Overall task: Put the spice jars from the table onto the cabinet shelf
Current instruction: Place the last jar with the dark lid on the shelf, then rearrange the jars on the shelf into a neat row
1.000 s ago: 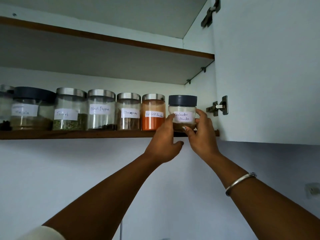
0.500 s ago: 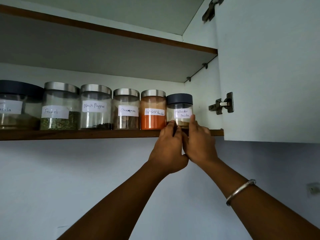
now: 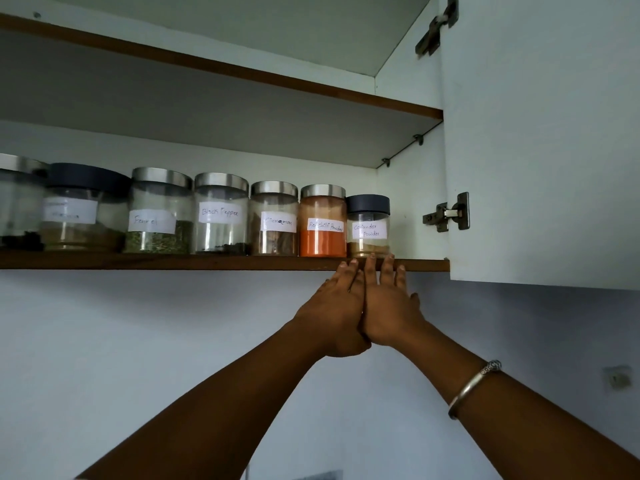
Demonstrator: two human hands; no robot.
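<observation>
A small coriander powder jar (image 3: 368, 225) with a dark lid stands at the right end of the row on the wooden cabinet shelf (image 3: 173, 264). Left of it stand the red chilli powder jar (image 3: 322, 220), cinnamon jar (image 3: 274, 219), black pepper jar (image 3: 221, 213), fennel jar (image 3: 159, 211) and a dark-lidded jar (image 3: 83, 209). My left hand (image 3: 337, 306) and my right hand (image 3: 388, 303) are side by side just below the shelf edge, fingers stretched flat. The fingertips touch the shelf edge under the coriander jar. Neither hand holds anything.
The open white cabinet door (image 3: 540, 140) hangs on the right with hinges (image 3: 448, 212). An upper shelf (image 3: 221, 67) runs overhead. There is free shelf space right of the coriander jar. A wall socket (image 3: 617, 376) sits at lower right.
Both hands let go of the coriander jar after pushing it back on the shelf, then dropped to the shelf edge with fingers flat. The jar now stands alone.
</observation>
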